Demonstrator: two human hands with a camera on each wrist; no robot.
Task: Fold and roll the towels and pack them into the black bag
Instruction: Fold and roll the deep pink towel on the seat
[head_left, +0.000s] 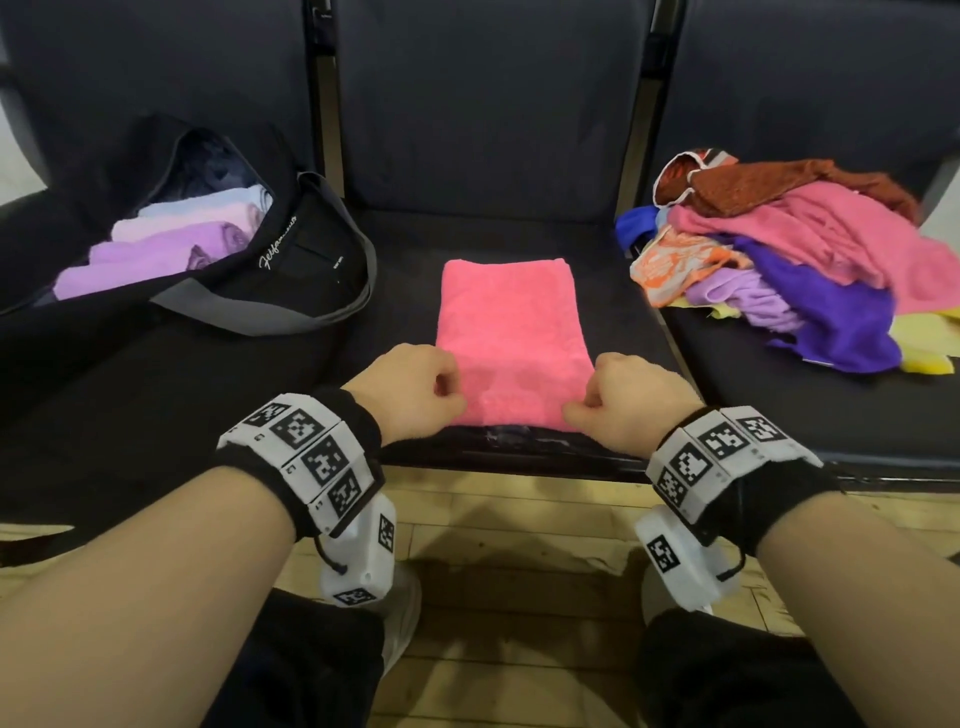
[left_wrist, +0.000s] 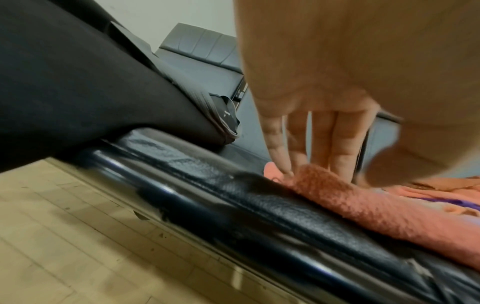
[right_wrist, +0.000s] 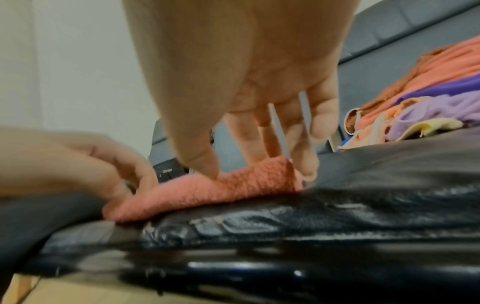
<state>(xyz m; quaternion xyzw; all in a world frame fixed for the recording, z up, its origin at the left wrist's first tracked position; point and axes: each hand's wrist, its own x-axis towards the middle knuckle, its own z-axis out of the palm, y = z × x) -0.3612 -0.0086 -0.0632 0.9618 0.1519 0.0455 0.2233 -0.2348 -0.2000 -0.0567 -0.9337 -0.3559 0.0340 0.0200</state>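
On the middle seat (head_left: 613, 291) before me the pink towel (head_left: 511, 332) lies folded into a long strip, its near end at the seat's front edge; my left hand (head_left: 415, 389) pinches the near left corner, thumb and fingertips curled onto the cloth, and my right hand (head_left: 623, 395) does the same at the near right corner, thumb on top and fingers tucked at the edge; the roll looks barely begun. If one hand turns faster than the other, I expect the roll to run crooked and come out cone-shaped; a loose first turn would leave it slack, likely to spring open when lifted; the end sits so near the edge that it could slip off toward the floor. To my left the bag (head_left: 291, 260) lies open, with rolls (head_left: 156, 249) of purple, pale pink and pale blue side by side inside and dark room beyond them; on the right seat the pile (head_left: 800, 260) of unfolded towels waits.
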